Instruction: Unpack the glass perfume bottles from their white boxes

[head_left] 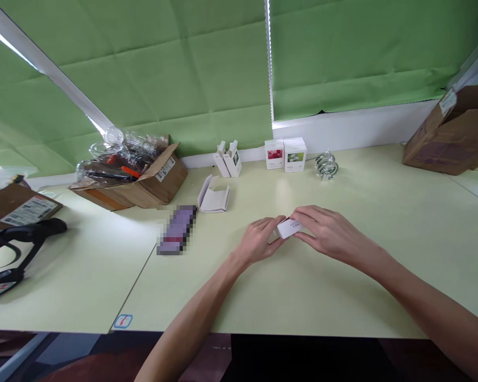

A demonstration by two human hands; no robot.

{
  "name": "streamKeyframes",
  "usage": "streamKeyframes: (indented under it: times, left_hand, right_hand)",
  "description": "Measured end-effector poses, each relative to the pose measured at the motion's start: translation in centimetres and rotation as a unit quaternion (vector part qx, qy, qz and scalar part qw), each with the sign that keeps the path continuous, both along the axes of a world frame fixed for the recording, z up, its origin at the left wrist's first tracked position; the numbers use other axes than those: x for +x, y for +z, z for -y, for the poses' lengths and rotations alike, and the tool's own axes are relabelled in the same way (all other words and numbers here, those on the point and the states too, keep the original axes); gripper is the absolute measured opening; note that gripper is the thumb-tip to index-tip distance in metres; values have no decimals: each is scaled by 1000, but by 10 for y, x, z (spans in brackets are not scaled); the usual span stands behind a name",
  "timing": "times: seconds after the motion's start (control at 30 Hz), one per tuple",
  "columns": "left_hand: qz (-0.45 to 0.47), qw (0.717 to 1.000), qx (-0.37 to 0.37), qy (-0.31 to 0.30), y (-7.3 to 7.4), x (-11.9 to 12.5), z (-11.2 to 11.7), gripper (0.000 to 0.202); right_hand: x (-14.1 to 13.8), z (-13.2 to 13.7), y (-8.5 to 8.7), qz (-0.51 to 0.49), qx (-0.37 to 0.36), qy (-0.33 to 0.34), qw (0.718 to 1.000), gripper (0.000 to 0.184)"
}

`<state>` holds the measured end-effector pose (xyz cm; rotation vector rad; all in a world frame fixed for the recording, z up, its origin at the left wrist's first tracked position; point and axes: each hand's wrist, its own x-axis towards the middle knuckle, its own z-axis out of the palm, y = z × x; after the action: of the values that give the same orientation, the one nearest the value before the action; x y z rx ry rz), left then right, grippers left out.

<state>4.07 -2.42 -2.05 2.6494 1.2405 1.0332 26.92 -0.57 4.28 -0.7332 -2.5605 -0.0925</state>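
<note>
Between my two hands is a small white box (289, 228) with dark print on one face, raised a little over the pale table (318, 297) or resting on it; I cannot tell which. My left hand (258, 239) grips the box's left end with thumb and fingers. On the other end, my right hand (322, 231) is closed, its fingers over the top and the thumb below. A flattened white carton (215, 199) lies open to the left beyond my hands. Past them stand two white boxes, one with a red picture (274, 154) and one with a green picture (295, 155).
Two narrow white cartons (228, 160) stand at the back beside a cardboard box (143, 185) full of plastic-wrapped items. Coiled shiny metal rings (326, 165) lie back right. A blurred-out phone-like object (177, 231) is left, a black headset (24, 244) far left, another cardboard box (450, 138) far right.
</note>
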Motion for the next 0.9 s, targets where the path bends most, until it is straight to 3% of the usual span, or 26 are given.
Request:
streamKeyframes:
  times: [0.27,0.3,0.5,0.63,0.77,0.9]
  left_hand:
    - [-74,997,2,9,-1,-1,2,37]
    - [-70,997,1,12,-1,-2,2,37]
    - [-32,998,-28,47,-2,-1,0,35]
    - [36,992,-92,73,-3,-2,-2,36]
    - [101,981,-148,79,-3,-4,-4,36]
    - [97,984,-135,66,-5,-4,-6,35]
  right_hand:
    - [-1,-2,0,-13,-49,2,999,7]
    - [-1,-2,-1,-14,-42,6,999,2]
    - [-2,-2,-4,-38,62,23,997,15]
    - [0,0,1,-52,106,49,992,18]
    - [-2,-1,-4,-69,47,61,995,27]
    - [-5,-3,-15,-104,-94,7,990,23]
